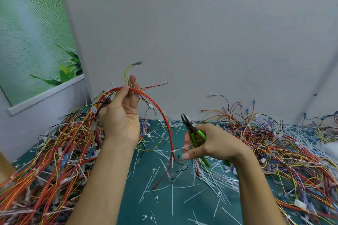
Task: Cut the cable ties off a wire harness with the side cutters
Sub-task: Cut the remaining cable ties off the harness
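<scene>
Head view: two hands above the green bench. On one side the left hand pinches one red wire harness, raised in an arch; the right hand grips one pair of side cutters, fingertips at a white cable tie. Two wire heaps flank scattered cut ties.

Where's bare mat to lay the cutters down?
Barest is the green mat between the forearms, bordered by the left wire pile and right wire pile, with only scattered cut ties. Both piles are crowded, as is the tie heap under the right hand.
</scene>
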`<state>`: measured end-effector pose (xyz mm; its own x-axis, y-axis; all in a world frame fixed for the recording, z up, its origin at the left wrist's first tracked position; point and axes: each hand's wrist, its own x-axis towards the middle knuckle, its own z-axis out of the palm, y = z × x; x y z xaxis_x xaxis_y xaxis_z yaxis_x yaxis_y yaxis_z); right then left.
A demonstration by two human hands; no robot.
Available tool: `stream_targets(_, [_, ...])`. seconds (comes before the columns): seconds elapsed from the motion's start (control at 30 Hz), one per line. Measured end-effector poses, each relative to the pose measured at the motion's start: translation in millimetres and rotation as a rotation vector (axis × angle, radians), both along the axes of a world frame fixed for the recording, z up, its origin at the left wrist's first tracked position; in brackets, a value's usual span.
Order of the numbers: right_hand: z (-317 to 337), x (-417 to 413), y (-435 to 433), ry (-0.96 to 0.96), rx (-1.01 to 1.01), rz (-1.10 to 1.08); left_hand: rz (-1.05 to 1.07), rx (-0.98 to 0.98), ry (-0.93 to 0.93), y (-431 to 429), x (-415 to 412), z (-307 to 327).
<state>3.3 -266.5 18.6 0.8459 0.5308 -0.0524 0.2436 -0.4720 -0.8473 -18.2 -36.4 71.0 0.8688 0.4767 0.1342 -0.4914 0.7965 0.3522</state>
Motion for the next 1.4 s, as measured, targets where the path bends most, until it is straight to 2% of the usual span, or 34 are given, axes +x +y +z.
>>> stream_targets(0.13, [-1, 1, 2, -0.062, 0.016, -0.039, 0.019, 0.027, 0.021, 1, 1, -2])
stream_targets(0.43, [2, -2, -4, -0.178, -0.191, -0.031, 0.025, 0.076, 0.085, -1, 4, -4])
stream_targets(0.6, [3, -3, -4, -0.183, -0.141, -0.008, 0.01, 0.11, 0.101, -2, 7, -7])
stream_targets(0.87, [0, -4, -2, 0.043, -0.009, 0.103, -0.03, 0.181, 0.081, -4, 10, -12])
stream_targets(1.03, [-6, -1, 0, 0.213, 0.015, 0.095, -0.121, 0.314, 0.037, -3, 11, -16])
stream_targets(1.13, [-8, 1, 2, 0.197, -0.052, 0.021, -0.129, 0.454, -0.016, -5, 11, -18])
stream_targets(1.27, [-12, 9, 1, 0.136, -0.143, -0.222, -0.05, 0.618, -0.092, -12, 10, -21])
stream_targets(1.33, [-13, 13, -2, 0.114, -0.087, -0.375, 0.0, 0.707, -0.128, -15, 9, -22])
stream_targets(1.4, [-11, 16, -6, 0.086, 0.059, -0.527, 0.023, 0.771, -0.126, -18, 8, -22])
